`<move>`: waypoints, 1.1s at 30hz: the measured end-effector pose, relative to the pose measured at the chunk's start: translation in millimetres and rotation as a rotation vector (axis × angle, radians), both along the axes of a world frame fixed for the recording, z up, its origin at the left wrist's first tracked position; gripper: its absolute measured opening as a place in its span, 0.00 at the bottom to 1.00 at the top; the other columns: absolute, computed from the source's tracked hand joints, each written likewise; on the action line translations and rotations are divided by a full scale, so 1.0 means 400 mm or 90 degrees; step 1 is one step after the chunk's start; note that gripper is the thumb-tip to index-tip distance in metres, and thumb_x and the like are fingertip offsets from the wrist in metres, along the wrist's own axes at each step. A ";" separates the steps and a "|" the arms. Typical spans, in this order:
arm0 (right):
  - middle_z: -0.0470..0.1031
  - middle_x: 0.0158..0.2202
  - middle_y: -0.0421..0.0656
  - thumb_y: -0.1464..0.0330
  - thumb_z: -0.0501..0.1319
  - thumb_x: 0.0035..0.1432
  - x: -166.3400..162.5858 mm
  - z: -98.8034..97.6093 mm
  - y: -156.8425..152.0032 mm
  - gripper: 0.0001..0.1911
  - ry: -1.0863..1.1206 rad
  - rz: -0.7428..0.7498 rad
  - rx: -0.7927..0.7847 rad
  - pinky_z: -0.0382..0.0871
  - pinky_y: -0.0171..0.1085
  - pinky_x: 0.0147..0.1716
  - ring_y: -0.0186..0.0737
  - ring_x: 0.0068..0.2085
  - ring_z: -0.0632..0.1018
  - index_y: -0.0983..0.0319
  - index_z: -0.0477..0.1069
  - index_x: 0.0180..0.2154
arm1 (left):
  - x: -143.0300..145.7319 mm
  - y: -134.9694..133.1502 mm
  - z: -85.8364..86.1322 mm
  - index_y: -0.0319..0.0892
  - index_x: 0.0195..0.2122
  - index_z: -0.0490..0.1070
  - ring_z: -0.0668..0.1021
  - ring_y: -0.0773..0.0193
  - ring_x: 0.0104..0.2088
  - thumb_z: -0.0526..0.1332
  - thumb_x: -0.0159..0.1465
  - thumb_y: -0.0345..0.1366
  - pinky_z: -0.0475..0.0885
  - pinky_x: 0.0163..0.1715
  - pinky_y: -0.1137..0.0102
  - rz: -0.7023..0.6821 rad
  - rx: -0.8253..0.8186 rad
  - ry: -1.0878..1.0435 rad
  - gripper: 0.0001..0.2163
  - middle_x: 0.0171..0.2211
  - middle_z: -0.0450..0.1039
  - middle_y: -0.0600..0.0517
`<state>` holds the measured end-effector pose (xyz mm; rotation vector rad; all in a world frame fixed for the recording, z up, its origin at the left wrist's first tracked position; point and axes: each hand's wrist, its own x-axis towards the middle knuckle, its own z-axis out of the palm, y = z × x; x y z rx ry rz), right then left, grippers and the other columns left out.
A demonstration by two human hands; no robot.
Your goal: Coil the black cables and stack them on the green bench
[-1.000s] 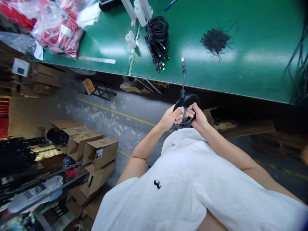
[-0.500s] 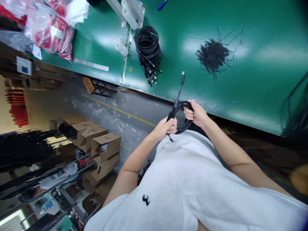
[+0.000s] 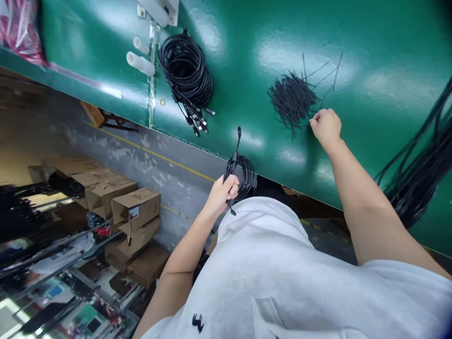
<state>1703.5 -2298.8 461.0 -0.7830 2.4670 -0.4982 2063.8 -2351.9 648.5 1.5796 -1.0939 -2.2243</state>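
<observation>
My left hand (image 3: 226, 189) is closed around one side of a coiled black cable (image 3: 246, 175), held just off the table's front edge. One plug end of the cable sticks up toward the table, and the other end hangs below my fingers. At the right edge of a pile of short black twist ties (image 3: 292, 100), my right hand (image 3: 326, 126) has its thumb and fingers pinched together on a tie. Most of that tie is hidden by the fingers. A few longer ties poke out of the pile's far side.
Coiled black cables (image 3: 187, 70) with their plugs toward me lie left of centre on the green table (image 3: 240, 61). White plastic tubes (image 3: 140, 63), a steel ruler (image 3: 88, 82) and a red bag (image 3: 21, 30) are farther left. Loose black cables (image 3: 423, 174) lie right; cardboard boxes (image 3: 136, 207) stand on the floor.
My right hand has let go of the coil and moved right and forward to the twist-tie pile. The left hand still holds the coil. The view has shifted to the right.
</observation>
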 end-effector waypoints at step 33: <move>0.73 0.29 0.42 0.66 0.57 0.65 0.538 0.338 0.065 0.11 -0.150 0.275 -0.424 0.62 0.36 0.31 0.36 0.31 0.71 0.61 0.74 0.32 | -0.011 0.000 -0.015 0.40 0.56 0.67 0.66 0.70 0.28 0.55 0.70 0.39 0.63 0.34 0.74 -0.245 -0.372 -0.011 0.16 0.27 0.65 0.59</move>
